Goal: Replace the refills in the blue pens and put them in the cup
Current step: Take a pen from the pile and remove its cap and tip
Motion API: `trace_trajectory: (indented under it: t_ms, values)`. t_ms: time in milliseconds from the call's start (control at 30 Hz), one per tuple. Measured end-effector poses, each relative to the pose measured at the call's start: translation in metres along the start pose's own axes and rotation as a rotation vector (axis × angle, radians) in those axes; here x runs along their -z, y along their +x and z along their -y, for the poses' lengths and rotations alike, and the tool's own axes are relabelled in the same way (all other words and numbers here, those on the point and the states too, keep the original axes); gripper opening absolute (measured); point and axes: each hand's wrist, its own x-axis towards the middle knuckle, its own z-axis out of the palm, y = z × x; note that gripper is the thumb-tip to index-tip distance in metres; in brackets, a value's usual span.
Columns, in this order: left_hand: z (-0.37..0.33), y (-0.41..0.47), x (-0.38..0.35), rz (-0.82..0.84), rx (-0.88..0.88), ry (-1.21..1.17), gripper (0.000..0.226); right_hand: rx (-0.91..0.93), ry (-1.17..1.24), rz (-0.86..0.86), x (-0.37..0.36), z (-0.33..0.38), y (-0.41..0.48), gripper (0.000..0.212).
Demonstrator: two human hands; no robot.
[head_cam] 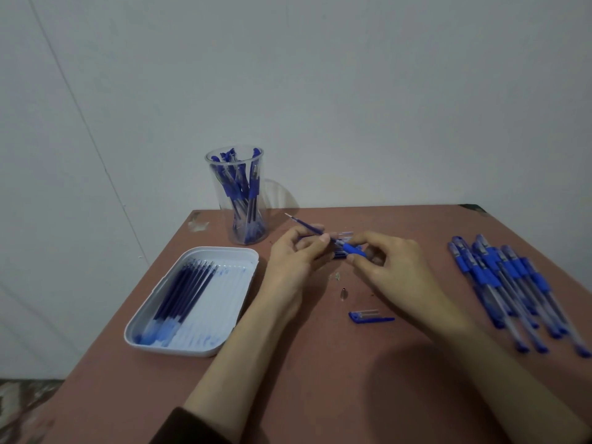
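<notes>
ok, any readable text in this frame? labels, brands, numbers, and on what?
No text can be read in this view.
Loose pens on the right: any barrel print is too blurred.
Held pen in the right hand, refill in the left hand: nothing legible.
Cup, tray, cap: no markings visible.

Left hand [296, 251] and right hand [392, 262] both pinching (forearms angled inward).
</notes>
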Motion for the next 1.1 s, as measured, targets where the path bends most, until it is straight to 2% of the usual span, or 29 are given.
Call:
trace_trajectory:
  t_ms: [133,233,300,400,600,667,733,800,900,967,1100]
  values:
    - [0.004,0.0,-0.001,0.107,0.052,0.094,0.025,-0.073,0.279,-0.039,0.003,0.0,0.004,0.013]
    - [0.006,-0.001,0.003,0.2,0.095,0.214,0.024,-0.195,0.521,-0.062,0.012,0.004,0.005,0.012]
    - [0.001,-0.002,0.008,0.28,0.09,0.492,0.02,-0.251,0.611,-0.068,0.016,0.006,0.006,0.012]
    - [-0.006,-0.003,0.014,0.358,0.028,0.915,0.017,-0.277,0.66,-0.078,0.018,0.008,0.005,0.013]
    - [-0.005,-0.002,0.017,0.452,-0.08,1.138,0.018,-0.279,0.646,-0.06,0.017,0.009,0.004,0.012]
    - [-0.006,-0.001,0.019,0.423,-0.123,1.171,0.014,-0.276,0.636,-0.049,0.015,0.008,0.005,0.011]
    - [-0.005,0.0,0.017,0.281,-0.181,1.058,0.006,-0.247,0.591,-0.049,0.012,0.006,0.005,0.013]
    - [-0.007,0.001,0.014,0.134,-0.161,0.724,0.008,-0.154,0.429,-0.071,0.009,0.002,0.005,0.015]
    - [-0.011,0.001,0.012,0.029,-0.081,0.294,0.009,-0.024,0.106,-0.1,0.007,0.001,0.002,0.015]
    - [-0.012,0.0,0.011,0.012,-0.046,0.18,0.009,-0.006,0.057,-0.089,0.006,0.002,0.0,0.015]
    - [-0.011,-0.001,0.01,0.037,-0.029,0.176,0.01,0.013,0.047,-0.091,0.007,0.005,-0.001,0.017]
